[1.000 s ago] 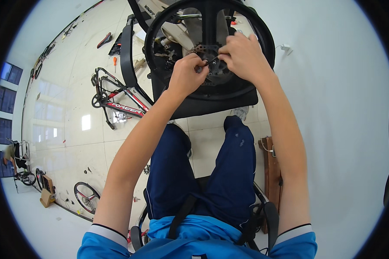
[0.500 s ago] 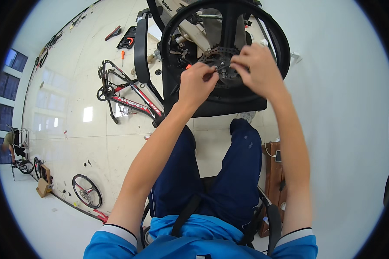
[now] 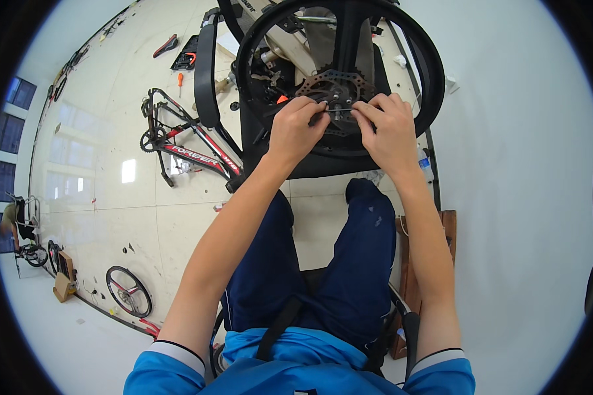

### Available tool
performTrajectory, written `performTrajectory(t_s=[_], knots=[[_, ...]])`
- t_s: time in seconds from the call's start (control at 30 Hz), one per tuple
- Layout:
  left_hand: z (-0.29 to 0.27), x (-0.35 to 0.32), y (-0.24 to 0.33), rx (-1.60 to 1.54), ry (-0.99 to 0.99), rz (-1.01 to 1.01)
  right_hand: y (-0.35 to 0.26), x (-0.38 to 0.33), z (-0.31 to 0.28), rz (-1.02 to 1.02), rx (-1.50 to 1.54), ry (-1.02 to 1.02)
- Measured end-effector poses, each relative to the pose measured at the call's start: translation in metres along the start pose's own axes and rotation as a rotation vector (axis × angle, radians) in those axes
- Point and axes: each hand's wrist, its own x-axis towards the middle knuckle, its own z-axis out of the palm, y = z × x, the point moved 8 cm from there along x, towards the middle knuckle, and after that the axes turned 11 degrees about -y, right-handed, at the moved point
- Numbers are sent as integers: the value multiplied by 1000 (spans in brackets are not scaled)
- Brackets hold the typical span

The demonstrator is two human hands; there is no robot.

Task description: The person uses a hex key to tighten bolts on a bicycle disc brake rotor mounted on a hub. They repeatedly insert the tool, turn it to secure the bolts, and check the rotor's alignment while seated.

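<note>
A black spoked bicycle wheel (image 3: 433, 82) lies flat on a black chair seat (image 3: 336, 166) in front of me. At its hub shows a silver disc brake rotor (image 3: 313, 82) with small bolts. My left hand (image 3: 295, 130) is closed in a pinch at the hub's left. Across from it, my right hand (image 3: 387, 130) pinches with thumb and forefinger. A thin metal rod (image 3: 339, 110) spans the gap between my fingertips, just over the hub. Its ends are hidden in my fingers, so its exact kind cannot be made out.
A red and black bike frame (image 3: 191, 155) lies on the floor at left. Beyond it are an orange screwdriver (image 3: 180, 79), a tool case (image 3: 184, 56) and a saddle (image 3: 166, 45). Another wheel (image 3: 129, 291) stands at lower left. A wooden box (image 3: 412, 263) is near my right knee.
My right hand has come down and inward toward my left, and the thin rod now stretches between both. My left hand stays pinched near the hub. The view has shifted slightly.
</note>
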Motion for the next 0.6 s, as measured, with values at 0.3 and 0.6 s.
performTrajectory(t_s=[0.3, 0.6], knots=[[2, 7, 9, 94, -11, 70, 25, 6, 8, 64, 83, -111], [5, 3, -9, -140, 17, -204, -47, 76, 6, -466, -445, -303]])
